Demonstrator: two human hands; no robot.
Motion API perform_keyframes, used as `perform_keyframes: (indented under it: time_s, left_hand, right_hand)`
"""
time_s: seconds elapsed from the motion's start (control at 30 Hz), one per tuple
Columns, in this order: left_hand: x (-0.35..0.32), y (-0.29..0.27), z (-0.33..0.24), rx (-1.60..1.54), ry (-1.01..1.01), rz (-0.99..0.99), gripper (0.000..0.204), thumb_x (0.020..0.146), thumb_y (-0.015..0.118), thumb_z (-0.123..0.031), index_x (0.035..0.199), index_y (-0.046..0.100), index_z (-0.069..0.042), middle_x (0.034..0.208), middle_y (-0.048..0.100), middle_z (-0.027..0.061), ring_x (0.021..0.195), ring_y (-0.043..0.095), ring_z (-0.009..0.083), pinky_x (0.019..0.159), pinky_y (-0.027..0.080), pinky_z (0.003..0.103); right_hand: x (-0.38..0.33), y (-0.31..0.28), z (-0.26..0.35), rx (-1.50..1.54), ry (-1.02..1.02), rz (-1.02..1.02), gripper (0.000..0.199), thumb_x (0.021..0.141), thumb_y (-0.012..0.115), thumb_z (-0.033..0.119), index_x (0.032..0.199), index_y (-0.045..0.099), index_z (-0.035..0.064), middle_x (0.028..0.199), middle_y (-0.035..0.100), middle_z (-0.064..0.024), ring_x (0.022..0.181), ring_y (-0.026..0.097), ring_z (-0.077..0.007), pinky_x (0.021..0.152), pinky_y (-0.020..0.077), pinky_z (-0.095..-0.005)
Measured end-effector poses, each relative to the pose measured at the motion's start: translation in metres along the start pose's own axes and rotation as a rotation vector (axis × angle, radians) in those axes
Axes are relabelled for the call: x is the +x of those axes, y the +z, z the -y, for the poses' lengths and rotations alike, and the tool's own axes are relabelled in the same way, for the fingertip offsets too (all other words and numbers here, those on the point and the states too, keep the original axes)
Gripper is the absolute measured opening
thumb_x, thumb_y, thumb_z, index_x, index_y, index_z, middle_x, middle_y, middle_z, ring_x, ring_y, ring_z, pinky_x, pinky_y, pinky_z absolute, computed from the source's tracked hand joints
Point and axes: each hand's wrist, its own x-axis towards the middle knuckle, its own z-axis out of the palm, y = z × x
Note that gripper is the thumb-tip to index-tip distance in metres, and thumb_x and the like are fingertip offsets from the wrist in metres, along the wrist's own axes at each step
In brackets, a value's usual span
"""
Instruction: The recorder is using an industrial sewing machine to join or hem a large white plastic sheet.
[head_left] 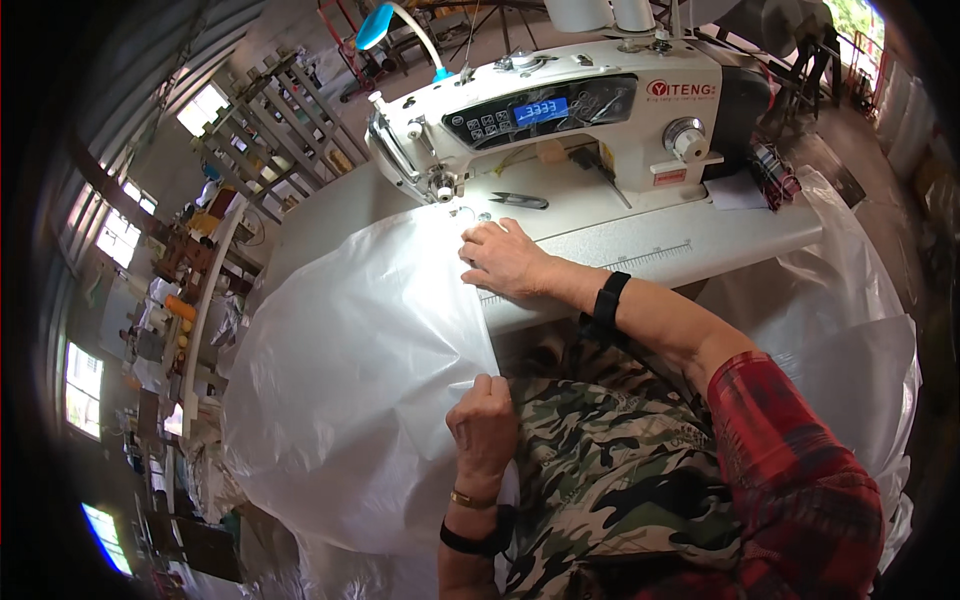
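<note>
A translucent white plastic sheet (pixel 350 330) spreads over the left of the sewing table, its far edge close to the needle area of a white sewing machine (pixel 560 70). My left hand (pixel 483 425) is closed on the sheet's right edge, near my body. Farther up that edge, just in front of the needle, my right hand (pixel 505 260) rests with bent fingers and its thumb held apart, the fingertips pressing down. Behind it on the machine bed lie dark thread snips (pixel 520 200). The sheet hides part of the table.
A blue-topped lamp (pixel 374 26) with a bent neck stands over the machine's left end. More white plastic (pixel 850 340) hangs at the right end of the table (pixel 740 235). Cluttered benches and a grey rack (pixel 270 140) are at the left. White thread cones (pixel 580 12) stand behind the machine.
</note>
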Motion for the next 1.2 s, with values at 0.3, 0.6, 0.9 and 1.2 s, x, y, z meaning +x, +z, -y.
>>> perform_keyframes:
  time_s: [0.3, 0.6, 0.9, 1.2]
  left_hand:
    - [0.035, 0.011, 0.031, -0.015, 0.002, 0.034, 0.010, 0.075, 0.058, 0.000, 0.069, 0.052, -0.005, 0.069, 0.056, 0.0129, 0.059, 0.060, 0.0344, 0.051, 0.047, 0.042]
    - [0.100, 0.031, 0.069, 0.132, 0.004, 0.183, 0.005, 0.078, 0.057, 0.001, 0.075, 0.060, -0.001, 0.076, 0.062, 0.0162, 0.066, 0.067, 0.0344, 0.060, 0.053, 0.042]
    - [0.161, 0.062, 0.085, 0.087, 0.004, 0.124, 0.012, 0.080, 0.062, -0.006, 0.071, 0.064, 0.001, 0.070, 0.065, 0.0197, 0.068, 0.065, 0.0384, 0.065, 0.052, 0.048]
    - [0.155, 0.057, 0.098, -0.143, -0.306, 0.117, 0.025, 0.084, 0.063, -0.013, 0.104, 0.072, 0.000, 0.085, 0.069, 0.0213, 0.073, 0.066, 0.0365, 0.070, 0.054, 0.045]
  right_hand:
    - [0.014, -0.005, 0.000, -0.017, 0.078, 0.054, 0.051, 0.094, 0.056, 0.042, 0.127, 0.059, 0.0038, 0.136, 0.052, -0.0160, 0.131, 0.043, -0.0284, 0.110, 0.0264, -0.0482]
    - [0.016, -0.003, 0.006, 0.016, 0.070, 0.100, 0.057, 0.094, 0.053, 0.044, 0.133, 0.055, 0.0017, 0.138, 0.049, -0.0229, 0.138, 0.035, -0.0350, 0.114, 0.0217, -0.0542]
    - [0.015, 0.001, 0.003, 0.066, 0.108, 0.017, 0.038, 0.096, 0.049, 0.023, 0.126, 0.060, 0.0037, 0.127, 0.054, -0.0203, 0.130, 0.042, -0.0331, 0.113, 0.0233, -0.0506]
    - [0.027, 0.011, 0.004, -0.048, 0.116, -0.087, 0.030, 0.088, 0.053, 0.011, 0.115, 0.065, 0.0054, 0.118, 0.062, -0.0147, 0.125, 0.049, -0.0290, 0.107, 0.0308, -0.0471]
